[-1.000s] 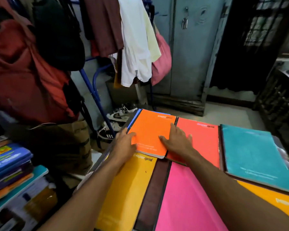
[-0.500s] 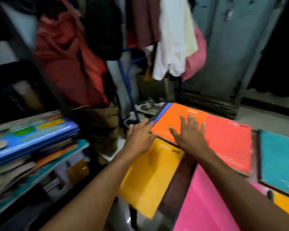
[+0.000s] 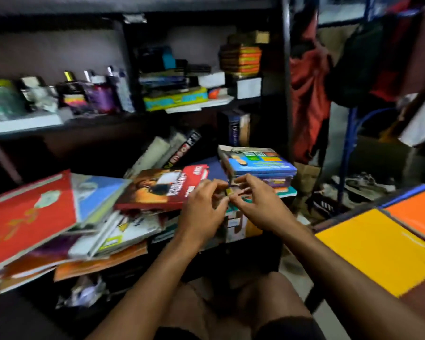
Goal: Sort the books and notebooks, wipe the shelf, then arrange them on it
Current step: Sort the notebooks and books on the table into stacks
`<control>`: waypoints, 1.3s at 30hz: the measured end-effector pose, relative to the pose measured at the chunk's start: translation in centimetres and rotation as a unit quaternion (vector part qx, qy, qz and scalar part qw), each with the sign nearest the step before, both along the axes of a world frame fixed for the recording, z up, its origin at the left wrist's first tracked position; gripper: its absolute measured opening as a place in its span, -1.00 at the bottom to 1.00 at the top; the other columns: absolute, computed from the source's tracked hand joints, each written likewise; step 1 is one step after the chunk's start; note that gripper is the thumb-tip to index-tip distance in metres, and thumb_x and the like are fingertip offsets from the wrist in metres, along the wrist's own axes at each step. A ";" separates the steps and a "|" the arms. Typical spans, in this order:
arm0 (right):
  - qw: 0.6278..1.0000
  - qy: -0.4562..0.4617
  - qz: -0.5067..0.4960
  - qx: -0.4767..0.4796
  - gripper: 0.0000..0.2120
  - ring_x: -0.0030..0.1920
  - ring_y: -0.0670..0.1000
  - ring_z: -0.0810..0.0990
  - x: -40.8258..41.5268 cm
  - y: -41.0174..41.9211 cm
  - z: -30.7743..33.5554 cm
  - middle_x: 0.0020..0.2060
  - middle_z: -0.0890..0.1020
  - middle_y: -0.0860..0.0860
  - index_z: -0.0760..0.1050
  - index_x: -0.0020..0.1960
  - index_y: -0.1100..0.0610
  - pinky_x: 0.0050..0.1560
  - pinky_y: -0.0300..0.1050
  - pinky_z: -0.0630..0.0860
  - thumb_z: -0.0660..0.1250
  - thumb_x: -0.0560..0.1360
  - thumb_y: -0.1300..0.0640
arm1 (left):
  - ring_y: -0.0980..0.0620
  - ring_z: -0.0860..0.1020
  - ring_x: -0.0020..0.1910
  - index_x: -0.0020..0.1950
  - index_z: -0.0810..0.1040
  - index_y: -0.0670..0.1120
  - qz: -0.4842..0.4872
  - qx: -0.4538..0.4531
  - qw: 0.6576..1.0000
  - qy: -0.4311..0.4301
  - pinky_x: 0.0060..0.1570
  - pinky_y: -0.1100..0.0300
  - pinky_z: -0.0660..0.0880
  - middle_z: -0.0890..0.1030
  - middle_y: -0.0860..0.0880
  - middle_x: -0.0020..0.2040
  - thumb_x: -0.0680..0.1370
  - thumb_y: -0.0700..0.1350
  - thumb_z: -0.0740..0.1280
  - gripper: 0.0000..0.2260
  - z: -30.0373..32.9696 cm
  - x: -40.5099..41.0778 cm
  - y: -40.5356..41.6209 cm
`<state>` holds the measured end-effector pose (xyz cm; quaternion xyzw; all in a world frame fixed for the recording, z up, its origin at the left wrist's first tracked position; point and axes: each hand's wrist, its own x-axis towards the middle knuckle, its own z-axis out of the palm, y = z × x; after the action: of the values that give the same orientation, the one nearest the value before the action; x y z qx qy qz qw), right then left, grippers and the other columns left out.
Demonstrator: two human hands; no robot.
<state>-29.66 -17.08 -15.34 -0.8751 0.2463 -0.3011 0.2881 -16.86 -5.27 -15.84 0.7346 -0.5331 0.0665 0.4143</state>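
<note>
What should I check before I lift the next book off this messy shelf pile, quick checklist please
1. Left hand free: cannot tell, fingers curled, blurred.
2. Right hand free: cannot tell, same.
3. Blue book stack within reach: ok, just beyond the fingertips.
4. Shelf pile stable: not ok, books slant and overlap.
5. Red book lying flat: not ok, tilted on the pile.
6. Sorted notebooks: ok, yellow notebook lies flat at right.
</note>
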 end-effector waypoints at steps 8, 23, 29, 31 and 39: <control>0.998 -0.031 0.043 0.013 -0.89 -0.26 -0.14 0.61 3.8 7.9 -0.3 -0.28 0.63 -0.09 0.51 -0.07 0.00 -0.25 -0.08 0.55 0.44 0.53 0.11 | -0.03 0.59 0.12 0.21 0.59 -0.01 0.096 -0.097 0.986 -0.101 0.02 0.05 0.59 0.60 0.02 0.15 0.54 -0.03 0.40 -0.75 -0.7 3.1 10.2; 0.948 0.174 0.234 -0.128 -0.48 0.28 0.10 0.44 14.4 21.6 -3.1 0.30 0.46 0.03 0.30 0.41 0.01 0.24 0.06 0.45 0.36 0.53 -0.08 | -0.05 0.39 0.25 0.32 0.50 -0.09 0.380 -0.103 0.917 0.060 0.28 0.41 0.21 0.45 -0.10 0.23 0.37 -0.29 0.54 -0.45 -6.7 12.4 30.6; 0.887 0.152 0.244 -0.361 -0.50 0.17 0.15 0.43 16.3 24.0 -5.1 0.21 0.46 0.05 0.32 0.41 0.03 0.15 0.08 0.40 0.32 0.53 -0.04 | -0.04 0.43 0.40 0.40 0.36 0.16 0.332 -0.189 0.893 0.239 0.40 0.01 0.41 0.41 -0.01 0.40 0.39 -0.39 0.33 -0.31 -9.8 14.5 31.1; 0.874 0.140 0.266 -0.383 -0.51 0.12 0.15 0.46 17.3 25.2 -5.5 0.17 0.50 0.07 0.36 0.37 0.06 0.09 0.08 0.43 0.36 0.48 0.01 | -0.03 0.37 0.47 0.50 0.35 0.18 0.334 -0.158 0.898 0.240 0.45 0.07 0.34 0.36 -0.03 0.47 0.44 -0.44 0.28 -0.25 -9.9 14.9 31.3; 0.882 0.153 0.244 -0.372 -0.34 0.33 0.14 0.36 20.9 26.9 -4.5 0.39 0.39 0.08 0.13 0.60 0.13 0.26 0.08 0.32 0.25 0.59 -0.03 | -0.18 0.48 0.32 0.67 -0.13 0.13 0.398 0.157 0.903 -0.034 0.23 -0.03 0.32 0.18 0.05 0.64 0.51 -0.29 0.27 -0.13 -4.0 19.6 30.3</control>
<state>-8.79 9.80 -19.84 -0.9854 -0.0645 -0.1532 -0.0359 2.74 25.01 -19.88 0.9386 -0.2135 0.1662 0.2142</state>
